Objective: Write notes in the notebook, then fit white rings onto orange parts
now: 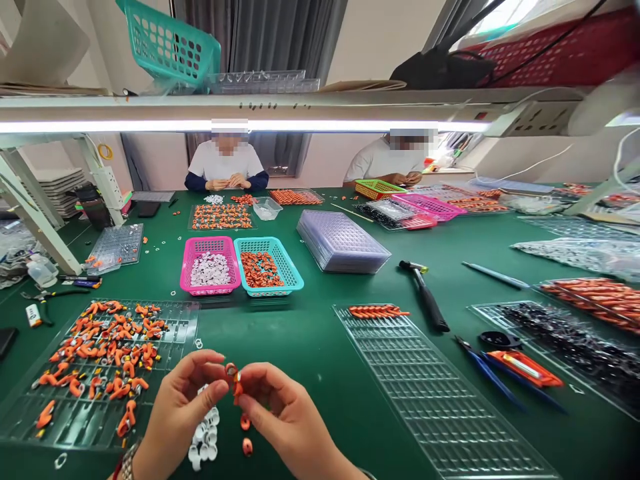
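Between my two hands is a small orange curved plastic part (237,389) with a ring-like orange end. My right hand (287,417) pinches its lower portion. The thumb and forefinger of my left hand (183,403) are closed at the ring-like end; what exactly they grip is too small to make out. Below my hands lie white round caps (204,440), partly hidden by my left hand, and a couple of loose orange pieces (247,447). Left of my hands, a clear ribbed tray (175,327) carries many orange curved parts (115,340) with metal and black bits.
A pink basket (185,267) of white caps touches a blue basket (295,280) of orange pieces. Beyond stands a stack of clear trays (343,237). To the right are a slotted tray (425,393), a hammer (425,297) and blue-handled pliers (493,373). Two people sit opposite.
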A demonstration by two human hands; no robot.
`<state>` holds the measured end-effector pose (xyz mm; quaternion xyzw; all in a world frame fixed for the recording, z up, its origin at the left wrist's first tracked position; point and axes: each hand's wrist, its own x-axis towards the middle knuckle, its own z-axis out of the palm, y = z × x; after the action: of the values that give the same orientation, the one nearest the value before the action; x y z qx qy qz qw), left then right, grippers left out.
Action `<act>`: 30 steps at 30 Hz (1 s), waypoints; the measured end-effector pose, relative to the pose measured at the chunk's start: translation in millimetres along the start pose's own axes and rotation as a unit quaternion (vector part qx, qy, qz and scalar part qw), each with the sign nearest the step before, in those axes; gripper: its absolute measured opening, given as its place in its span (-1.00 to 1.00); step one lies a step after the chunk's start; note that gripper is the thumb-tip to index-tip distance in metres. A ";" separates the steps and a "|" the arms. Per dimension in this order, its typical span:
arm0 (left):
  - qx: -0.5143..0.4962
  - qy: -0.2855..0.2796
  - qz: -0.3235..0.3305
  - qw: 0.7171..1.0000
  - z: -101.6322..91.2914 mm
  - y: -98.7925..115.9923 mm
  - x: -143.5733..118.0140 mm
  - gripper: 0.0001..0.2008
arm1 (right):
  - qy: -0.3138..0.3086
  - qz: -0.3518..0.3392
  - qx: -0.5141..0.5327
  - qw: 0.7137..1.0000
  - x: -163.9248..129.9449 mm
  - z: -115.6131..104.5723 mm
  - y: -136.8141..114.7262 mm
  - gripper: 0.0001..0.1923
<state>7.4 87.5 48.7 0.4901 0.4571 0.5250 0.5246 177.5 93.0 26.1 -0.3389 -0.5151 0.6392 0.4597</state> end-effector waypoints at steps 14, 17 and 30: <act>0.200 -0.098 0.174 0.959 24.2 21.1 -39.4 -0.78 | 0.129 -0.121 -0.021 0.984 -56.3 16.9 17.9 -0.69; 0.178 -0.069 0.161 0.968 26.1 18.8 -42.9 -0.84 | 0.109 -0.101 0.019 0.989 -55.9 17.8 14.4 -0.71; 0.126 -0.009 0.113 0.986 28.3 18.2 -50.5 -0.91 | 0.076 -0.113 0.122 0.983 -59.0 18.9 14.3 -0.89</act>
<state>32.1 35.5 67.9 0.6054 0.4562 0.5147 0.4006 177.5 30.5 14.4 -0.2674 -0.4319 0.6139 0.6042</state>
